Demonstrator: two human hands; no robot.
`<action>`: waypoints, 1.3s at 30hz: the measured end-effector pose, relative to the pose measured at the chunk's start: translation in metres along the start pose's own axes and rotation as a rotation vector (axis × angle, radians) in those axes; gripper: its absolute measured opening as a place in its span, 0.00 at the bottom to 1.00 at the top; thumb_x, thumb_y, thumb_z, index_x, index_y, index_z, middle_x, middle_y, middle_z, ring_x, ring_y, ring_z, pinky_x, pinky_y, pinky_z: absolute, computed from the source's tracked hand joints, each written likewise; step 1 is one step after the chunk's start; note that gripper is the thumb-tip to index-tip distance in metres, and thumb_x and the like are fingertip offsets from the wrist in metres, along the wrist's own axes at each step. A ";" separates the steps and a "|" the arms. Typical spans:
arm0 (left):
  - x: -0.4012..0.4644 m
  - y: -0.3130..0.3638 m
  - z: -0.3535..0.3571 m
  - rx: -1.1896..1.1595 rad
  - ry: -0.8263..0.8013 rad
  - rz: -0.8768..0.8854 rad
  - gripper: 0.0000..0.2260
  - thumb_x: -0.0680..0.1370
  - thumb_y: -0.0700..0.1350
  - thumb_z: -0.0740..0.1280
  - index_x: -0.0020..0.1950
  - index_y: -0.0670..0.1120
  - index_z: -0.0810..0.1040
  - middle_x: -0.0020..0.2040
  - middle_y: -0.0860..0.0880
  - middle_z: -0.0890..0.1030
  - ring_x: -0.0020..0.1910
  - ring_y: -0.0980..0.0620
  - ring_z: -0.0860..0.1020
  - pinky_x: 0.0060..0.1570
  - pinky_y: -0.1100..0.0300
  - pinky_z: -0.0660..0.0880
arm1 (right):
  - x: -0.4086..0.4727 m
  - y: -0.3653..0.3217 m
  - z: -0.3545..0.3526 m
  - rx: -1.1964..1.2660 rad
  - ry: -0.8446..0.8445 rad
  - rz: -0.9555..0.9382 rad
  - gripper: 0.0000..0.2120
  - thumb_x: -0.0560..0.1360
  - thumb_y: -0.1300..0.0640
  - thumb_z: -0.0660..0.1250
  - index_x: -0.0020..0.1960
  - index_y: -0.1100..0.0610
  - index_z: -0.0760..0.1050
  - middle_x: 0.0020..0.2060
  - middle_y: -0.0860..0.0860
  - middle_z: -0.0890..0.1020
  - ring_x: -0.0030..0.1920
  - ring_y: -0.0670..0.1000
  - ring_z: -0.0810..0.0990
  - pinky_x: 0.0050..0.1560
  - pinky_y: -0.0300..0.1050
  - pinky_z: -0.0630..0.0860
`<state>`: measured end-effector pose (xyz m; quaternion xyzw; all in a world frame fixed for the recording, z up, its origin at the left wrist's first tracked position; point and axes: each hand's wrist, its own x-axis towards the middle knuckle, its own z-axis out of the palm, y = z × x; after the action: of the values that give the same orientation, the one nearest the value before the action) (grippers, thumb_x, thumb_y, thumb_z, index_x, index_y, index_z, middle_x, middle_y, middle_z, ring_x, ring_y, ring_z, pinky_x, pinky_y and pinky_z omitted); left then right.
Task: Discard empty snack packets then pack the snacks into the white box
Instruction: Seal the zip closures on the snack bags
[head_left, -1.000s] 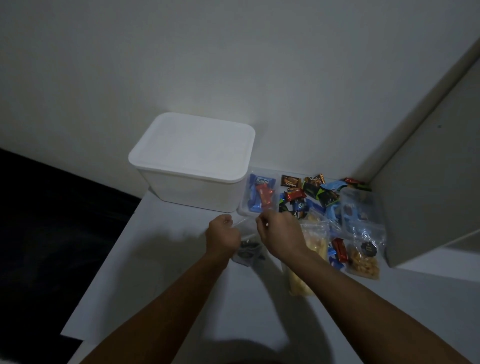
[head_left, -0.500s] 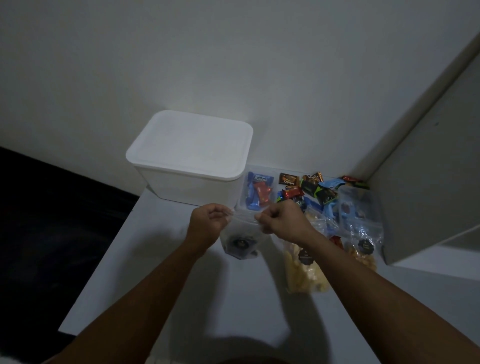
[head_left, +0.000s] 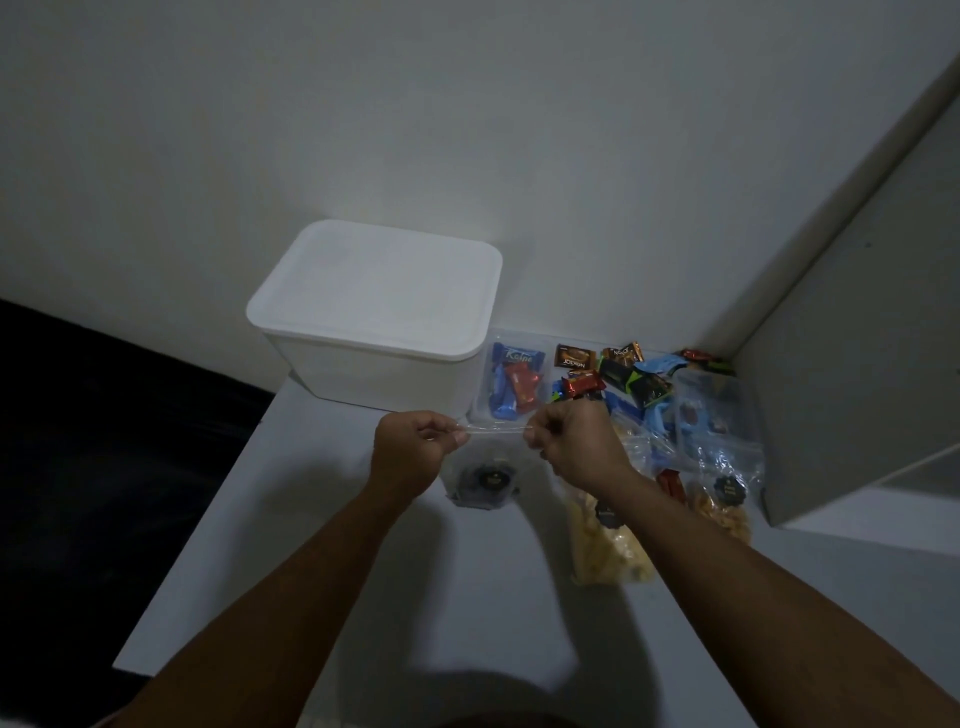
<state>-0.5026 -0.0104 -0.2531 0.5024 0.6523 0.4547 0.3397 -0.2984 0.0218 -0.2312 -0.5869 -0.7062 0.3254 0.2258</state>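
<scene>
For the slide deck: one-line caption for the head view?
Both hands, left hand and right hand, pinch a clear packet by its top edge, beside the lidded white box.

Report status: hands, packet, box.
Left hand and right hand pinch top edge of clear packet, held above table. White box lid on. Nothing in the way.

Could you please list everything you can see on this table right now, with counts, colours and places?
white box: one, white, lid on, back left against the wall
table: one, white
clear tray: one, holding blue and red bars, right of the box
wrapped sweets: a heap, uncounted, mixed colours, back right
yellow snack bags: two, clear, front right
clear packet: one, dark label, held up by its top edge
hands: left hand and right hand, each pinching the packet's top edge
</scene>
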 end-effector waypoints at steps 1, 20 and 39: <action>-0.001 0.000 0.001 0.008 -0.002 0.025 0.05 0.67 0.37 0.76 0.36 0.45 0.84 0.33 0.48 0.84 0.33 0.52 0.81 0.40 0.63 0.79 | 0.000 -0.001 0.001 -0.026 0.008 -0.003 0.07 0.75 0.65 0.67 0.41 0.58 0.81 0.37 0.47 0.82 0.40 0.40 0.79 0.44 0.37 0.76; 0.002 0.015 0.013 0.021 -0.083 0.063 0.04 0.70 0.33 0.73 0.39 0.41 0.82 0.34 0.49 0.81 0.32 0.62 0.78 0.38 0.71 0.74 | 0.002 -0.015 0.007 -0.103 -0.030 -0.111 0.03 0.74 0.61 0.70 0.42 0.54 0.80 0.40 0.50 0.83 0.43 0.47 0.79 0.46 0.43 0.75; 0.006 0.015 0.011 0.018 -0.107 0.042 0.04 0.67 0.32 0.75 0.39 0.38 0.83 0.32 0.46 0.80 0.27 0.63 0.75 0.34 0.72 0.73 | 0.001 -0.012 0.005 -0.133 -0.034 -0.106 0.07 0.74 0.64 0.67 0.41 0.53 0.76 0.39 0.50 0.81 0.43 0.49 0.79 0.46 0.46 0.77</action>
<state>-0.4890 -0.0011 -0.2428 0.5424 0.6266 0.4284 0.3601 -0.3109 0.0203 -0.2260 -0.5569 -0.7600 0.2751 0.1913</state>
